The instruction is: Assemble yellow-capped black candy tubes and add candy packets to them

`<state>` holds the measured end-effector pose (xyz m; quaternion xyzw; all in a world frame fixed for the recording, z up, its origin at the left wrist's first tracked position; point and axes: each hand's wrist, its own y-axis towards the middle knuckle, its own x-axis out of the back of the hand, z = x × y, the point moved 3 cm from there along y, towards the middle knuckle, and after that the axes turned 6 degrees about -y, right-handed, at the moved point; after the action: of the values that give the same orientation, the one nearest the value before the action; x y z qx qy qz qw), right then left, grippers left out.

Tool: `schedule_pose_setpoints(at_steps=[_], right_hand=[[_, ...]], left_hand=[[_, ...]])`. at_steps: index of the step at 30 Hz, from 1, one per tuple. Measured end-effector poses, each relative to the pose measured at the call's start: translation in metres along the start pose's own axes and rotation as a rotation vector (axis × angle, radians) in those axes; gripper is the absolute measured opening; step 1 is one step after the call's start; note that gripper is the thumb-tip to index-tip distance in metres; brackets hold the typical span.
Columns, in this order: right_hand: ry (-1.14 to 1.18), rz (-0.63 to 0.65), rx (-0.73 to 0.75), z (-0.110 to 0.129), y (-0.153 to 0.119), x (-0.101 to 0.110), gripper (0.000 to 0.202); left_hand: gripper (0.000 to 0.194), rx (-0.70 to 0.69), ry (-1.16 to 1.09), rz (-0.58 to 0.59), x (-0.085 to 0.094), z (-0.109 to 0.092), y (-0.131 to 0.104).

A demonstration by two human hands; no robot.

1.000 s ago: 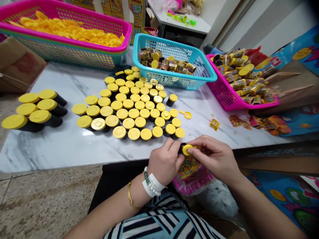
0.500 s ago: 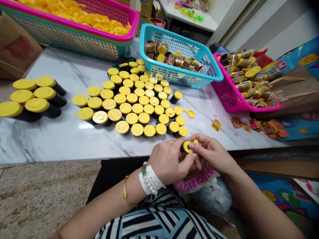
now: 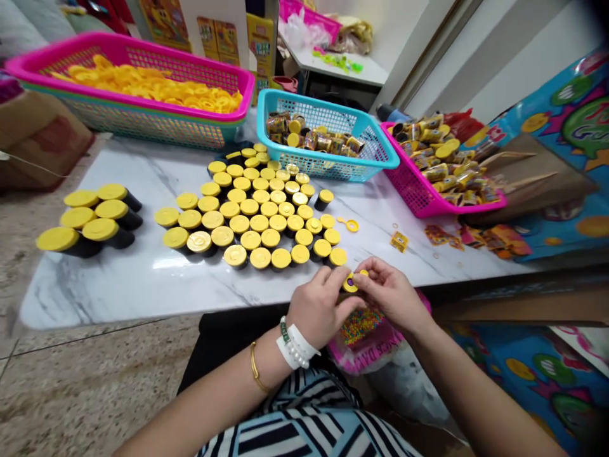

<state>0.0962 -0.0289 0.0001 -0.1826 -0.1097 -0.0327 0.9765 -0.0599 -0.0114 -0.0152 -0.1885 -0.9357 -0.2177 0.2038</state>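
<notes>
My left hand point(image 3: 318, 306) grips a small black container whose body is hidden under my fingers, at the near edge of the marble table point(image 3: 118, 279). My right hand point(image 3: 391, 291) pinches the yellow flip cap point(image 3: 351, 282) on its top; the cap's small lid is up and a dark hole shows. A pink bag of coloured candy beads point(image 3: 361, 325) lies open in my lap just below both hands. A block of several yellow-capped black containers point(image 3: 257, 212) stands on the table just beyond my hands.
A smaller group of capped containers point(image 3: 90, 219) stands at the left. A pink basket of loose yellow caps point(image 3: 143, 82) is at the back left, a blue basket point(image 3: 328, 136) and a pink basket point(image 3: 438, 171) of labelled containers at the back right. A loose cap point(image 3: 351, 225) and small stickers point(image 3: 398, 240) lie on the table.
My hands stay together on the same container and cap, the right fingers shifting on the cap. My head has tilted up, so the table and baskets sit lower in view.
</notes>
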Motion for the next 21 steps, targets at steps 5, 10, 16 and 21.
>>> schedule_pose_setpoints(at_steps=[5,10,16,21], right_hand=[[0.217,0.005,0.03,-0.004,-0.008,0.012,0.029],[0.207,0.247,-0.134,0.004,0.014,0.015,0.029],[0.084,0.489,-0.188,0.002,0.021,0.014,0.036],[0.162,0.541,-0.212,0.001,0.014,0.016,0.039]], left_hand=[[0.033,0.048,0.072,-0.006,-0.004,-0.004,-0.002],[0.032,0.049,0.052,0.061,-0.001,-0.005,0.002],[0.04,0.079,-0.002,0.101,-0.002,-0.002,0.005],[0.037,0.104,-0.013,0.124,-0.004,-0.003,0.004]])
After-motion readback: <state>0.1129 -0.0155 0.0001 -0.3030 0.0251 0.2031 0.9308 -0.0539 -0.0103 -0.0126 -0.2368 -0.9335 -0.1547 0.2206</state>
